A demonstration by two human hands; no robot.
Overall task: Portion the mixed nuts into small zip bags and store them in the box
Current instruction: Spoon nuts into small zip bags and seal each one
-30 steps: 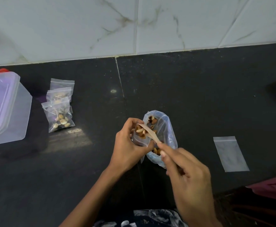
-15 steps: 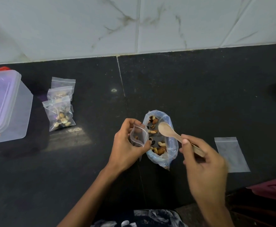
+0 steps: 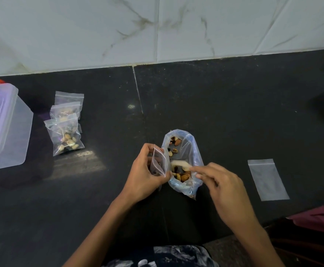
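My left hand (image 3: 144, 170) pinches the small zip bag (image 3: 158, 162) open beside the nut bag (image 3: 182, 160) while my right hand (image 3: 222, 186) grips the spoon (image 3: 179, 164), scooping; next, I judge, a level lift into that narrow mouth.

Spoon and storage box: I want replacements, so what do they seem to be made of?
The spoon looks like pale unfinished wood: matte and light tan, though blurred here. The box looks like translucent frosted plastic, with the dark counter showing dimly through its wall, and red clips that look plastic too.
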